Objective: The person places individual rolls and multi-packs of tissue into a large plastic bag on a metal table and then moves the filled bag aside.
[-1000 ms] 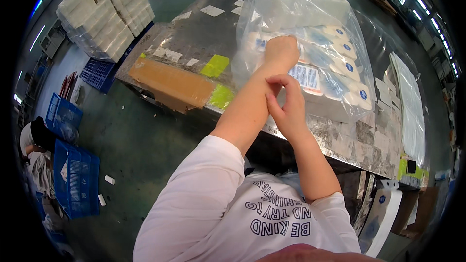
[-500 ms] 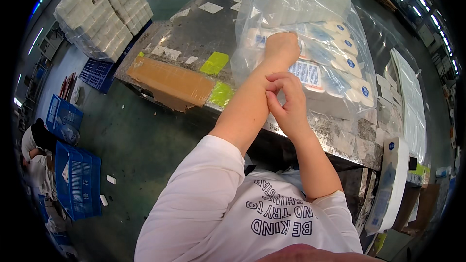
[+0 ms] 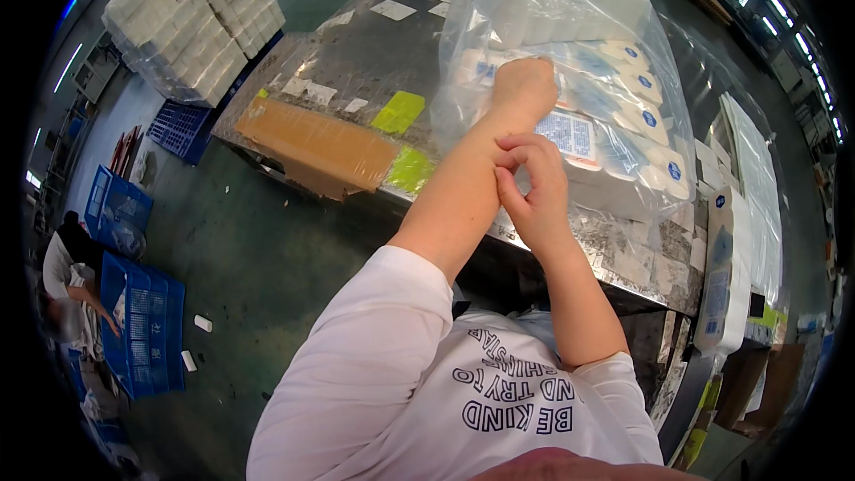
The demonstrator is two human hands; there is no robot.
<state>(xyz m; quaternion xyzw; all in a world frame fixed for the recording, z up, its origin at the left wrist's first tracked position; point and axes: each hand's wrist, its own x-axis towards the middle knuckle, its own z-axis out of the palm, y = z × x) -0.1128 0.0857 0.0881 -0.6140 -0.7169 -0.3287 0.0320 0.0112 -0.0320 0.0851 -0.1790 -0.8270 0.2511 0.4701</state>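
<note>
A large clear plastic bag lies on the metal table, holding several white packs with blue marks, which look like wrapped tissue rolls. Over the near-left part of the bag, my left hand is closed in a fist against the film. Its fingertips are turned away, so anything inside them is hidden. Just below it, my right hand has its fingers bent and their tips on my left forearm near the wrist. A gap shows between its thumb and fingers, with no object there.
A brown cardboard piece is taped along the table's near-left edge. At right, a wrapped roll pack is beside the table. Stacked packs stand on a blue pallet. A person works by a blue crate at left.
The wrapped pack beside the table at right has moved away from me, along the table side. The person at left now reaches toward the blue crate. My hands stay nearly still.
</note>
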